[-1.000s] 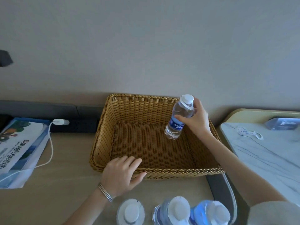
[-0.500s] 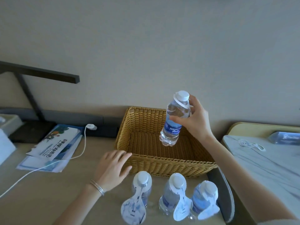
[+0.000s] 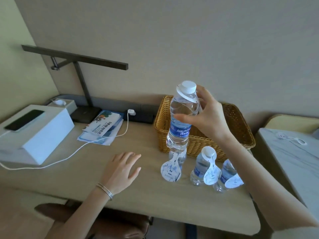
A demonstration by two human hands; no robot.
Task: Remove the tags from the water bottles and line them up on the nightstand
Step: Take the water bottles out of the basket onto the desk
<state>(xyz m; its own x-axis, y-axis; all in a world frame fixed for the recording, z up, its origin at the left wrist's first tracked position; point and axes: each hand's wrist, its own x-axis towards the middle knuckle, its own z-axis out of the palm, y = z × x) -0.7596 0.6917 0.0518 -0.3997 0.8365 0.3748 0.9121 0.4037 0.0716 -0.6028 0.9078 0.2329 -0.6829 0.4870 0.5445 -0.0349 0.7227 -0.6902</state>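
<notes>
Overhead, the right hand [image 3: 207,121] grips a tagged water bottle [image 3: 181,121] above three standing bottles [image 3: 203,168] beside the wicker basket [image 3: 241,128], while the left hand [image 3: 120,171] rests flat and spread on the desk [image 3: 69,180].

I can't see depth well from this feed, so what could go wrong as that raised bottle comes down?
The right hand holds the clear blue-labelled water bottle directly above three tagged bottles standing close together; lowering it there could topple them. Its white paper neck tag is under the fingers, so pulling one-handed may tear it. The left hand lies flat on the wooden desk, steadying nothing.
</notes>
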